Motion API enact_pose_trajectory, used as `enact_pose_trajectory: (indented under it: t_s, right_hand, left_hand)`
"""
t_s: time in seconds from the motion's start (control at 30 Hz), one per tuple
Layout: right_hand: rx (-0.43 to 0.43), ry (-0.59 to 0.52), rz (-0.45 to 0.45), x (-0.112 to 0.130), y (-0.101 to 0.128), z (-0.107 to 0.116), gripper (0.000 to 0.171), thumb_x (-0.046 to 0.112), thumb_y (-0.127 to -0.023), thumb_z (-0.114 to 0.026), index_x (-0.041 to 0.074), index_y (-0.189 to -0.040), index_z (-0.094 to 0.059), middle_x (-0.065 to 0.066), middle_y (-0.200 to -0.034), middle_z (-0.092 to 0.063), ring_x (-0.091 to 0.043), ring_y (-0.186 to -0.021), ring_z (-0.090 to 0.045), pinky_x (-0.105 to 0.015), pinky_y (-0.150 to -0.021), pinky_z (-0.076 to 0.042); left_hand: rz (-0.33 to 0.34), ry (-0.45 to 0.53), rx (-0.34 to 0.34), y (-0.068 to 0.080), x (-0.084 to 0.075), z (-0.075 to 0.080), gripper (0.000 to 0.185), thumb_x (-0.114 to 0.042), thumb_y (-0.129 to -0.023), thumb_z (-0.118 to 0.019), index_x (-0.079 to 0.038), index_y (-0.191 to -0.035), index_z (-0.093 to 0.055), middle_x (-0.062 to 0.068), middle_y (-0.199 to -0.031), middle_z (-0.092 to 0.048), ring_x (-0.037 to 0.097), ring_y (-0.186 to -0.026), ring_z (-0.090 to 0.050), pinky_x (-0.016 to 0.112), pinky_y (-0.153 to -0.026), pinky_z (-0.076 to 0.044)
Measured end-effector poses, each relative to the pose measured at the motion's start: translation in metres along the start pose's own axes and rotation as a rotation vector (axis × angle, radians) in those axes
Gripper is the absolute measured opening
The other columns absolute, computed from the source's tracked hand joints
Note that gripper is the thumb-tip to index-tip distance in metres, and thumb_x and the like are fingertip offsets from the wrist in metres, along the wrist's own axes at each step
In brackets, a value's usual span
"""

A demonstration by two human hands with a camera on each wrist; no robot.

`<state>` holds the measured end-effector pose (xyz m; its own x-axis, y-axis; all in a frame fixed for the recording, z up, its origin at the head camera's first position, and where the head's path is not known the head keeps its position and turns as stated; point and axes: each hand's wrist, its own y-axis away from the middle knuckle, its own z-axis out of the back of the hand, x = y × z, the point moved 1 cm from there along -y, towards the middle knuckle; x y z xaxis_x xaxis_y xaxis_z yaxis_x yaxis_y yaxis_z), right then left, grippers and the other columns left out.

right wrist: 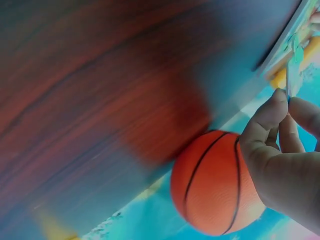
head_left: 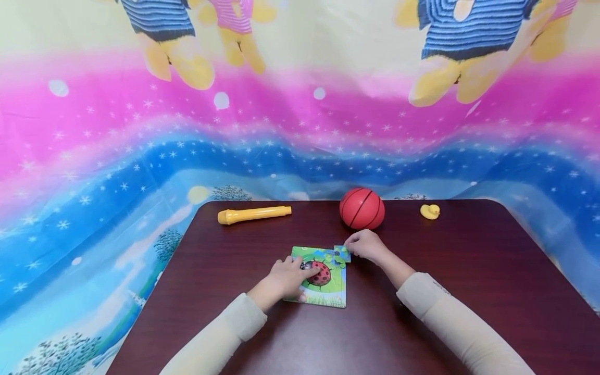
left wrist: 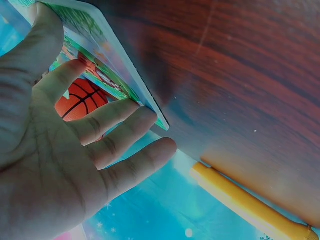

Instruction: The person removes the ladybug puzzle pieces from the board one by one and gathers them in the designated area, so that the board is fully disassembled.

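A ladybug jigsaw puzzle [head_left: 328, 294] in a flat square tray lies on the dark wooden table. My left hand [head_left: 287, 277] rests on its left side, fingers extended and spread; in the left wrist view, fingertips [left wrist: 145, 114] touch the board's edge. At the puzzle's upper right corner, my right hand [head_left: 367, 245] pinches a puzzle piece [head_left: 342, 253] between thumb and forefinger. The right wrist view shows that piece [right wrist: 294, 70] edge-on, raised at a tilt from the board. Whether its lower edge touches the puzzle cannot be told.
Just behind my right hand sits a red toy basketball [head_left: 362, 208]. A yellow toy microphone [head_left: 255, 214] lies at the back left, and a yellow rubber duck [head_left: 430, 211] stands at the back right. A patterned curtain [head_left: 300, 125] hangs behind the table [head_left: 469, 234].
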<state>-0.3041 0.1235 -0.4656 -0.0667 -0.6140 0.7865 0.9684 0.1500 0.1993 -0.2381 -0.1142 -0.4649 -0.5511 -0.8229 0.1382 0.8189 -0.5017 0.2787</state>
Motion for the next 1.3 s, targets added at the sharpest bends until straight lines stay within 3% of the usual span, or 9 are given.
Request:
enact_pose_trajectory:
  t_s: [0.33, 0.53, 0.67, 0.97, 1.17, 1.3]
  right_hand:
    - [0.005, -0.064, -0.036, -0.019, 0.009, 0.059, 0.024, 0.013, -0.090, -0.061, -0.002, -0.107, -0.069, -0.012, -0.092, -0.064, -0.029, -0.084, -0.059, -0.044, -0.079, -0.051]
    - [0.041, 0.031, -0.085, -0.040, 0.021, 0.113, 0.024, 0.013, -0.088, -0.064, -0.001, -0.108, -0.070, -0.012, -0.096, -0.066, -0.024, -0.086, -0.059, -0.045, -0.082, -0.051]
    - [0.026, 0.064, -0.123, -0.061, 0.025, 0.136, 0.022, 0.011, -0.089, -0.063, -0.001, -0.106, -0.068, -0.011, -0.094, -0.065, -0.022, -0.083, -0.058, -0.042, -0.079, -0.051]
    - [-0.029, 0.025, -0.209, -0.104, 0.032, 0.154, 0.020, 0.006, -0.092, -0.057, -0.006, -0.107, -0.065, -0.011, -0.089, -0.061, -0.023, -0.077, -0.054, -0.037, -0.071, -0.049]
    - [-0.037, 0.125, -0.165, -0.116, 0.030, 0.160, 0.018, 0.007, -0.091, -0.056, -0.005, -0.101, -0.065, -0.009, -0.081, -0.058, -0.023, -0.073, -0.052, -0.035, -0.065, -0.045]
    - [-0.059, 0.217, -0.169, -0.126, 0.027, 0.163, 0.018, 0.007, -0.089, -0.055, -0.003, -0.098, -0.067, -0.012, -0.090, -0.061, -0.024, -0.078, -0.053, -0.034, -0.068, -0.045]
  left_hand:
    - [-0.006, 0.010, -0.012, -0.001, -0.003, 0.002, 0.076, -0.054, -0.077, -0.070, -0.047, -0.143, -0.033, 0.007, -0.135, -0.044, 0.025, -0.112, -0.045, 0.042, -0.081, -0.044]
    - [-0.021, 0.022, -0.023, -0.005, -0.006, 0.005, 0.076, -0.055, -0.078, -0.069, -0.046, -0.143, -0.032, 0.008, -0.135, -0.043, 0.026, -0.113, -0.044, 0.043, -0.083, -0.044]
    - [-0.028, 0.046, -0.023, -0.003, -0.005, 0.004, 0.075, -0.053, -0.078, -0.070, -0.045, -0.143, -0.034, 0.009, -0.135, -0.043, 0.027, -0.114, -0.044, 0.044, -0.083, -0.045]
    - [-0.034, 0.075, -0.031, 0.007, 0.002, 0.002, 0.073, -0.049, -0.077, -0.072, -0.041, -0.142, -0.039, 0.009, -0.133, -0.045, 0.028, -0.114, -0.044, 0.045, -0.081, -0.044]
    - [-0.028, 0.061, -0.028, 0.006, 0.002, 0.005, 0.074, -0.049, -0.077, -0.072, -0.041, -0.142, -0.038, 0.009, -0.131, -0.046, 0.026, -0.110, -0.045, 0.043, -0.078, -0.044]
    - [-0.025, 0.060, -0.020, 0.005, 0.000, 0.004, 0.074, -0.049, -0.077, -0.072, -0.041, -0.143, -0.038, 0.009, -0.131, -0.045, 0.027, -0.110, -0.045, 0.042, -0.077, -0.044]
